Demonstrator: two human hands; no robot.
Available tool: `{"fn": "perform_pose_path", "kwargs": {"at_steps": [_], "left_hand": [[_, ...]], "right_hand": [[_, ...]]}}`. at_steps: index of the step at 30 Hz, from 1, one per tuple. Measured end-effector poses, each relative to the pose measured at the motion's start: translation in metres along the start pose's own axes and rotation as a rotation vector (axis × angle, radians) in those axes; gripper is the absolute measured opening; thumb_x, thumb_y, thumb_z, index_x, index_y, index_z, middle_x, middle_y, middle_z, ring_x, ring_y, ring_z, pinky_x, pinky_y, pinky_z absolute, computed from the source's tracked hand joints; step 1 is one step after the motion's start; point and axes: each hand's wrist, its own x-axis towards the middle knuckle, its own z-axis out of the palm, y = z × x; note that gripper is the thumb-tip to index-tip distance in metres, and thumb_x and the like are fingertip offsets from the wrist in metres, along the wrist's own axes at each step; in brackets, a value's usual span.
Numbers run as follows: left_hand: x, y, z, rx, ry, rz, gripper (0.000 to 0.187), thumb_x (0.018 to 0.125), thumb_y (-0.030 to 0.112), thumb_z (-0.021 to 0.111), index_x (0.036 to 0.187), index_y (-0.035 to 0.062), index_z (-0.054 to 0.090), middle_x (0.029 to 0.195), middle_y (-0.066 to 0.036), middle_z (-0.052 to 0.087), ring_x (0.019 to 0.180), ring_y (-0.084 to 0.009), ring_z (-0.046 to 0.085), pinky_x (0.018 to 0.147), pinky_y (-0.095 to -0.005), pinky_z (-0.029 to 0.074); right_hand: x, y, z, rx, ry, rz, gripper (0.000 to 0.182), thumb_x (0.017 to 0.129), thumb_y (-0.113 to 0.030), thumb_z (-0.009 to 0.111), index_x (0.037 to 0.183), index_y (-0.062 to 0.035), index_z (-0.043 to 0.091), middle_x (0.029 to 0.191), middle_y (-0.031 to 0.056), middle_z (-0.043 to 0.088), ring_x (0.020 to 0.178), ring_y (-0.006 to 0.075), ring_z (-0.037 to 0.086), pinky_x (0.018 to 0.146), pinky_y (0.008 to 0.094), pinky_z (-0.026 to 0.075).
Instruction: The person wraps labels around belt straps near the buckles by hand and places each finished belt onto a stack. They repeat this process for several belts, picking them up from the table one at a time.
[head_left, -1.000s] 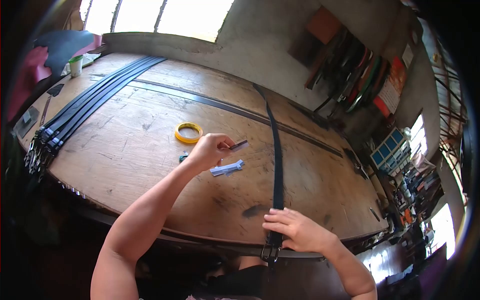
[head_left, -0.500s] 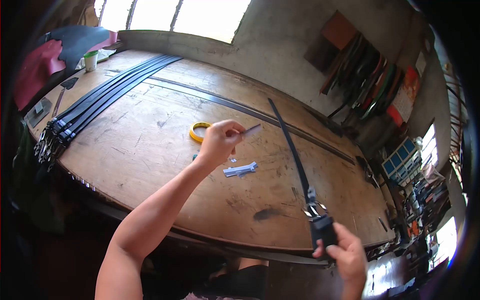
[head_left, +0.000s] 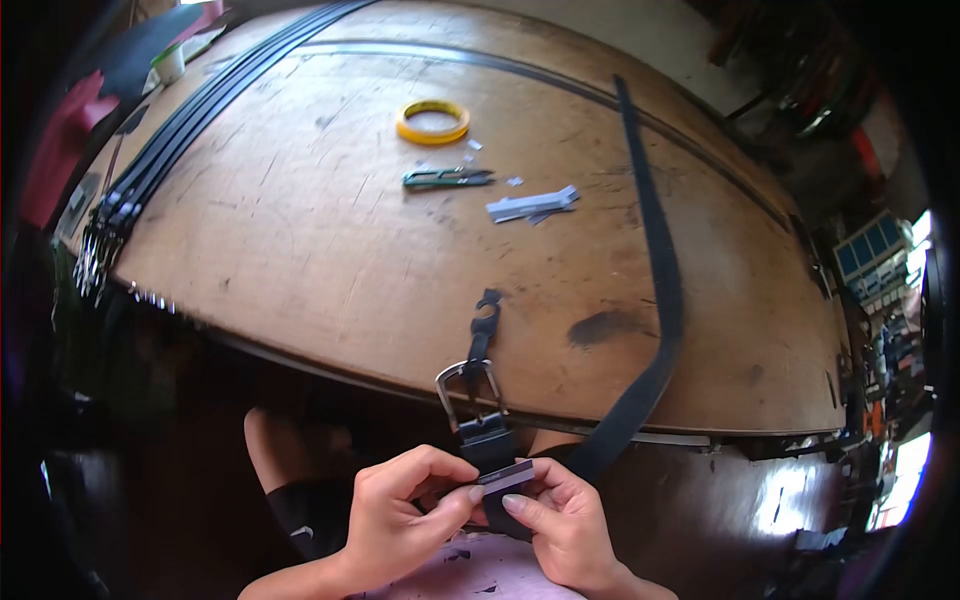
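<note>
My left hand (head_left: 410, 510) pinches one end of a small pale and dark paper strip (head_left: 508, 477). The strip lies across a black leather belt (head_left: 662, 270) just below the belt's keeper loop. My right hand (head_left: 572, 520) is closed around the belt, its thumb near the strip's other end. Beyond my fingers, the silver buckle (head_left: 444, 394) hangs at the table edge, with a short black strap piece (head_left: 484, 325) seen through and past it. From my right hand, the belt's long part curves up over the table. Parts of my fingers are hidden behind the belt.
On the wooden table (head_left: 300, 230) lie a yellow tape roll (head_left: 433, 139), green thread snips (head_left: 445, 178) and a stack of pale paper strips (head_left: 533, 204). Several black belts (head_left: 190, 140) with buckles lie along the left. A white cup (head_left: 168, 66) stands at the far left.
The paper strip has come down from above the table to the belt in my left hand. My right hand has moved left with the belt, and the view has tilted downward.
</note>
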Motion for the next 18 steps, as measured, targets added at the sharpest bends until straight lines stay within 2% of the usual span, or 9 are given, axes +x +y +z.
{"fn": "perform_pose_path", "kwargs": {"at_steps": [2,4,7,8,14,18], "left_hand": [[0.0,-0.009,0.004,-0.016,0.012,-0.034,0.011,0.091,-0.01,0.072,0.098,-0.0073,0.065,0.086,-0.007,0.071,0.078,-0.0117,0.072,0.065,-0.022,0.057],[0.0,-0.017,0.007,0.005,0.051,0.042,0.01,0.089,-0.006,0.073,0.096,-0.0066,0.066,0.084,-0.009,0.074,0.078,-0.0117,0.075,0.06,-0.022,0.057],[0.001,-0.017,0.009,0.07,0.049,0.053,0.012,0.088,-0.004,0.075,0.094,-0.005,0.065,0.081,-0.007,0.074,0.074,-0.0087,0.073,0.057,-0.0206,0.055],[0.0,-0.012,0.006,0.114,-0.013,-0.056,0.016,0.088,-0.008,0.075,0.097,-0.0063,0.062,0.089,-0.01,0.07,0.079,-0.0103,0.07,0.066,-0.0235,0.059],[-0.003,-0.019,0.009,0.056,0.044,-0.136,0.017,0.089,-0.007,0.076,0.099,-0.0066,0.062,0.088,-0.009,0.07,0.074,-0.0079,0.067,0.061,-0.0217,0.057],[-0.004,-0.019,0.009,-0.04,0.07,-0.189,0.014,0.091,-0.004,0.075,0.099,-0.0069,0.064,0.086,-0.008,0.07,0.07,-0.0076,0.066,0.059,-0.0209,0.056]], "right_hand": [[0.001,0.002,-0.003,0.013,-0.018,0.004,0.039,0.1,0.009,0.059,0.138,0.0063,0.052,0.123,0.0175,0.068,0.113,0.0248,0.07,0.105,0.0397,0.056],[0.001,0.003,-0.007,0.018,-0.037,-0.015,0.042,0.098,0.01,0.063,0.139,0.0069,0.052,0.123,0.0181,0.069,0.114,0.0248,0.07,0.106,0.0397,0.055],[0.0,0.005,-0.01,0.013,-0.005,-0.03,0.041,0.098,0.008,0.064,0.138,0.0074,0.054,0.123,0.0179,0.069,0.113,0.024,0.07,0.105,0.0389,0.056],[-0.001,0.007,-0.011,0.021,0.003,-0.055,0.04,0.099,0.006,0.065,0.137,0.0079,0.055,0.121,0.0168,0.07,0.111,0.0222,0.07,0.103,0.0371,0.057],[0.003,0.014,-0.007,-0.127,0.09,-0.125,0.033,0.1,0.005,0.063,0.133,0.0086,0.06,0.117,0.0142,0.072,0.107,0.0171,0.069,0.098,0.0326,0.057],[0.008,0.014,-0.009,-0.166,0.109,-0.101,0.03,0.101,0.004,0.062,0.131,0.0084,0.063,0.114,0.013,0.073,0.105,0.016,0.07,0.096,0.0314,0.057]]}}
